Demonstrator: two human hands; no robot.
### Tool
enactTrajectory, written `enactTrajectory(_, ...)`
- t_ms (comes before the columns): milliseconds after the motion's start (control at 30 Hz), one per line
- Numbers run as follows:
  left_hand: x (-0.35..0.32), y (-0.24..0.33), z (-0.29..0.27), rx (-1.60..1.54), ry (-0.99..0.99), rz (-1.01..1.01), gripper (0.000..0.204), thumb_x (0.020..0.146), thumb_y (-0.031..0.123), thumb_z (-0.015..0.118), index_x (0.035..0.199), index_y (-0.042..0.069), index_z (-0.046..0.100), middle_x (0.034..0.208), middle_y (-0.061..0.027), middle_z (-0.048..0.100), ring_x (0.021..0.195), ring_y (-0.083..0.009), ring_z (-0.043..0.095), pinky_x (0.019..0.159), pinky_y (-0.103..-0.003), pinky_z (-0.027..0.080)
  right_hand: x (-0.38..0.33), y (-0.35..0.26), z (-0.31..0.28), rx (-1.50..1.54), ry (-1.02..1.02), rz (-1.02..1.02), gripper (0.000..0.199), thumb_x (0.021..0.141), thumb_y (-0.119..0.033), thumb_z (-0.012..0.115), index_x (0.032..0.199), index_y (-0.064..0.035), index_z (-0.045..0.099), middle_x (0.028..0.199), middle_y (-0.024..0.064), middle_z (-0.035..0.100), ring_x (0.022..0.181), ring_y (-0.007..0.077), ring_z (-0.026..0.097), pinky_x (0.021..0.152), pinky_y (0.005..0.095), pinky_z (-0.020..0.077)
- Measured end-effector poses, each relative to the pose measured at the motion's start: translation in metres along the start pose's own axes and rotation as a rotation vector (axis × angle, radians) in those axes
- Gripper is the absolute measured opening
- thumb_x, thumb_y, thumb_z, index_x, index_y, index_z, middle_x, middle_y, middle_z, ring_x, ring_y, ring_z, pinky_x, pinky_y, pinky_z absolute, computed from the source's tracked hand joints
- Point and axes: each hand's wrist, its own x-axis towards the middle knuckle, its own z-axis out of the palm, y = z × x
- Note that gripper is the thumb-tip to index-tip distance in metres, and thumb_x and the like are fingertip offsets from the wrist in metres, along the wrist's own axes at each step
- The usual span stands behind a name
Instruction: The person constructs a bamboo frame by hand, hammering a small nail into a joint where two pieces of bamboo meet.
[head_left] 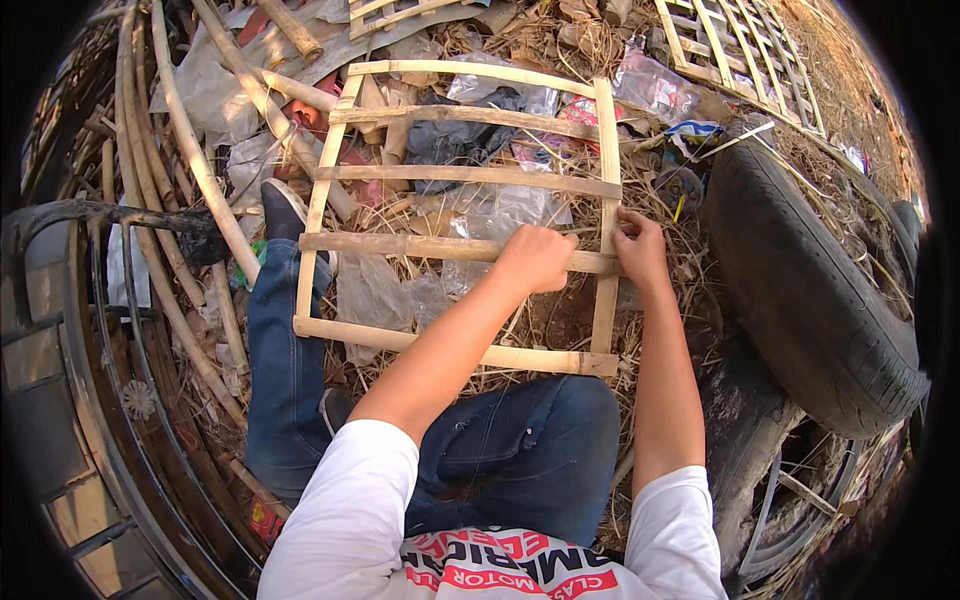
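head view, going left to right: at the left rim, a black metal frame (110,212) beside long bamboo poles (185,130), heaped loosely. at centre, before the bent legs in jeans (530,425), a slatted bamboo frame (470,177), left edge crossing the left shin, contact there unclear. left hand (535,258) closed in a fist on a bamboo slat (400,246), probably to steady it near the right upright. right hand (642,248) with fingers curled in at that slat's end, perhaps to brace the joint; cannot tell whether truly gripping. far right, a worn tyre (810,280), tilted. underneath, outdoor ground (555,318) littered with straw and plastic, patchily sunlit.
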Motion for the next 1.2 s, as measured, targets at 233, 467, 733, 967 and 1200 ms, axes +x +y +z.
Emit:
enactTrajectory(233,-0.050,0.001,-0.012,-0.048,0.294,-0.138,0.064,0.070,0.016,0.075,0.128,0.007,0.050,0.126,-0.0162,0.051,0.126,-0.0327,0.045,0.109,-0.050,0.029,0.005,0.014,-0.006,0.111,-0.071,0.022,0.042,0.081,-0.005,0.070,0.122,0.0029,0.064,0.095,0.0152,0.071,0.086,0.0192,0.067,0.079,0.0327,0.0528)
enactTrajectory(467,-0.161,-0.053,-0.040,0.007,0.477,-0.540,0.054,0.077,0.017,0.072,0.126,0.007,0.051,0.120,-0.0145,0.054,0.120,-0.0341,0.048,0.105,-0.047,0.033,0.005,0.009,-0.005,0.153,-0.059,0.028,0.043,0.085,-0.004,0.070,0.127,0.0028,0.062,0.092,0.0070,0.069,0.081,0.0111,0.061,0.077,0.0285,0.0495)
enactTrajectory(733,-0.245,-0.089,-0.034,0.066,0.614,-0.784,0.043,0.079,0.016,0.071,0.118,0.006,0.056,0.116,-0.0150,0.057,0.116,-0.0359,0.051,0.103,-0.048,0.034,0.007,0.016,-0.005,0.134,-0.062,0.035,0.042,0.083,-0.007,0.072,0.123,0.0029,0.063,0.097,0.0146,0.072,0.087,0.0180,0.067,0.079,0.0319,0.0518)
enactTrajectory(967,-0.231,-0.059,-0.016,0.016,0.619,-0.496,0.035,0.080,0.016,0.071,0.112,0.006,0.059,0.117,-0.0163,0.058,0.119,-0.0365,0.051,0.104,-0.049,0.034,0.007,0.010,-0.004,0.208,-0.041,0.065,0.041,0.084,-0.009,0.072,0.123,0.0020,0.063,0.091,0.0132,0.072,0.080,0.0158,0.067,0.073,0.0305,0.0510)
enactTrajectory(1200,-0.098,-0.050,-0.059,0.015,0.487,-0.220,0.045,0.089,0.035,0.066,0.121,0.004,0.057,0.123,-0.0161,0.058,0.120,-0.0355,0.051,0.105,-0.048,0.035,0.003,-0.009,-0.007,0.162,0.076,0.084,0.036,0.084,-0.012,0.073,0.118,-0.0023,0.067,0.080,0.0092,0.070,0.072,0.0139,0.065,0.067,0.0312,0.0505)
